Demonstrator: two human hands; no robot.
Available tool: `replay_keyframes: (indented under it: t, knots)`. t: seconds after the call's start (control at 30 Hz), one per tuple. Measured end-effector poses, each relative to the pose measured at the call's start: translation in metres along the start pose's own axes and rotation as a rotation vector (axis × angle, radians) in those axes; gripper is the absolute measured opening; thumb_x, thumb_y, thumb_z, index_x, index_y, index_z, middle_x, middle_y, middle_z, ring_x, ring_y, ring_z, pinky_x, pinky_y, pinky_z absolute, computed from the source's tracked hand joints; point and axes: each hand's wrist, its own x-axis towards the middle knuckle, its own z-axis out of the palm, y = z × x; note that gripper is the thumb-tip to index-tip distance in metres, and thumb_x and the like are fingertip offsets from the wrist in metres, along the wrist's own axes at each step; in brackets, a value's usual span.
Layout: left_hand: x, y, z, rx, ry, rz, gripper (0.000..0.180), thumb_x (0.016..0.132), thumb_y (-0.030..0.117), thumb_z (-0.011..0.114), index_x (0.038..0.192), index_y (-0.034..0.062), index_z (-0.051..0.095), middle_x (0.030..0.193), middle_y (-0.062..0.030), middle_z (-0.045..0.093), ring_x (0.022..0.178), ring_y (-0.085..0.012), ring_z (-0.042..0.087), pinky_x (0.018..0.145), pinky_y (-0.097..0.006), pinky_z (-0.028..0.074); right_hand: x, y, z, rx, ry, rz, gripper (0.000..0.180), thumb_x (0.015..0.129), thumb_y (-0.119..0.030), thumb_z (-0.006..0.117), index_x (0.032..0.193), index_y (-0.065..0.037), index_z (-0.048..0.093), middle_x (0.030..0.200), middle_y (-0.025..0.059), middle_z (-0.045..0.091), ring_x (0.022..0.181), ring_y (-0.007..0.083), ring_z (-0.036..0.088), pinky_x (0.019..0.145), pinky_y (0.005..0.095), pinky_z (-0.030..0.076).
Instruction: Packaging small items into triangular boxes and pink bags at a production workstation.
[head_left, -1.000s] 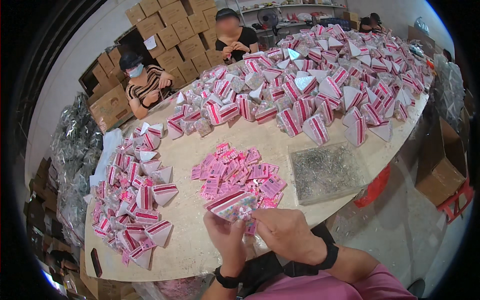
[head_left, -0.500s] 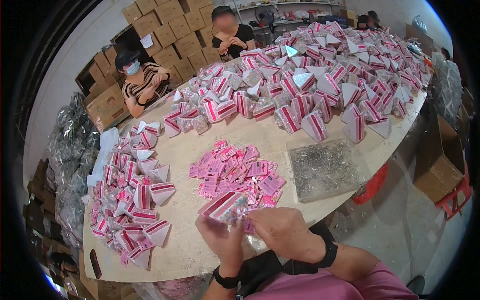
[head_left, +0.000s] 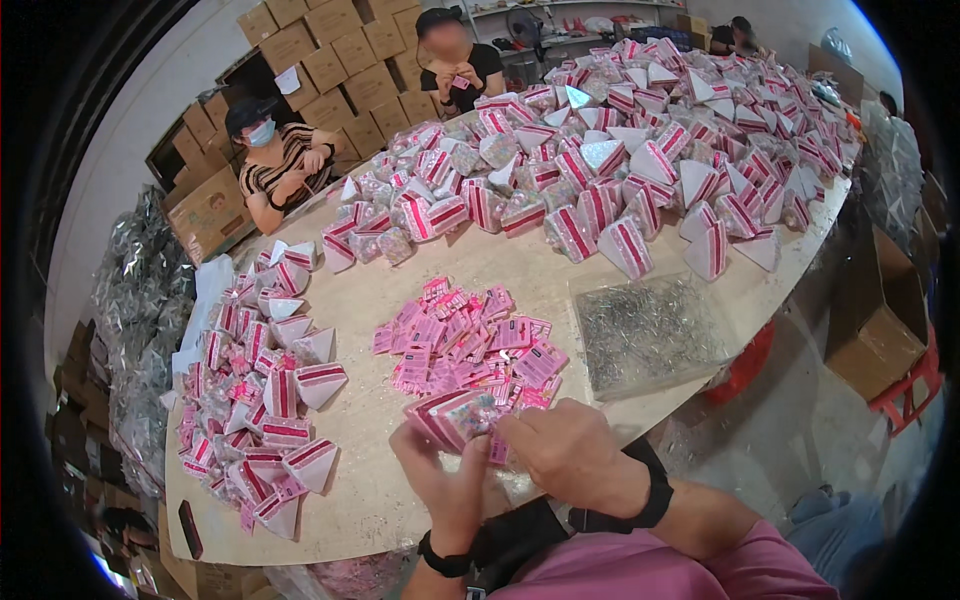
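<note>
A cake-slice-shaped pack (head_left: pixel 447 416) with pink and white stripes and a clear, glittery side rests in my left hand (head_left: pixel 445 478), whose fingers and thumb are closed round it. At the pack's right end, my right hand (head_left: pixel 568 445) has its fingers pinched together against the gathered wrapping; what lies between the fingertips is hidden. A pink card (head_left: pixel 499 449) shows just below my right fingers. Just beyond my hands spreads a loose heap of pink printed cards (head_left: pixel 455 335).
A clear shallow box (head_left: pixel 640 385) of thin metal pieces stands right of the cards. Similar packs form a small pile (head_left: pixel 282 393) at left and a big heap (head_left: pixel 620 150) across the far table (head_left: pixel 370 490). Several people work beyond; one person (head_left: pixel 465 70) holds a pink card.
The pack in my left hand has tilted and turned slightly, with my right hand staying pinched at its end. Across the table, a person's hands have risen with a pink card.
</note>
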Motion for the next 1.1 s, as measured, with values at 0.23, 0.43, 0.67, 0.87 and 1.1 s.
replay_keyframes:
  t: [0.23,0.43,0.67,0.87,1.1]
  knots:
    - [0.008,0.002,-0.003,0.058,-0.098,-0.123,0.058,0.071,0.013,0.072,0.117,-0.0026,0.039,0.110,-0.0126,0.046,0.102,-0.0192,0.047,0.090,-0.033,0.039,0.002,0.009,-0.004,0.034,-0.002,-0.017,0.011,0.073,-0.009,0.057,0.084,-0.007,0.055,0.067,0.0075,0.055,0.058,0.0262,0.057,0.051,0.0372,0.044]
    - [0.004,-0.003,-0.002,0.215,-0.171,0.042,0.066,0.073,0.008,0.070,0.127,-0.0044,0.033,0.112,-0.0116,0.047,0.103,-0.0188,0.049,0.091,-0.032,0.040,0.000,0.016,0.005,0.168,-0.038,0.133,0.009,0.076,-0.009,0.057,0.084,-0.005,0.056,0.068,0.0124,0.055,0.063,0.0316,0.058,0.053,0.0406,0.045]
    - [0.004,0.011,0.002,0.539,-0.047,0.322,0.064,0.068,0.006,0.072,0.123,-0.0050,0.039,0.107,-0.0131,0.048,0.098,-0.0224,0.051,0.086,-0.033,0.041,0.004,0.015,0.002,0.304,-0.101,0.241,0.009,0.081,-0.010,0.055,0.085,-0.003,0.058,0.073,0.0164,0.059,0.068,0.0359,0.058,0.058,0.0422,0.046]
    - [0.008,0.017,0.001,0.610,-0.069,0.427,0.062,0.067,0.006,0.074,0.119,-0.0051,0.042,0.101,-0.0130,0.050,0.090,-0.0226,0.052,0.080,-0.031,0.042,0.003,0.016,0.005,0.360,-0.119,0.290,0.009,0.081,-0.011,0.054,0.084,-0.003,0.057,0.072,0.0166,0.058,0.067,0.0355,0.058,0.057,0.0421,0.046]
    - [0.006,0.001,-0.008,0.412,-0.108,0.098,0.065,0.065,0.008,0.077,0.119,-0.0059,0.042,0.103,-0.0136,0.050,0.096,-0.0227,0.052,0.084,-0.032,0.042,0.010,0.007,-0.008,0.047,-0.129,0.001,0.009,0.075,-0.008,0.055,0.083,-0.005,0.053,0.067,0.0127,0.056,0.062,0.0311,0.059,0.054,0.0425,0.045]
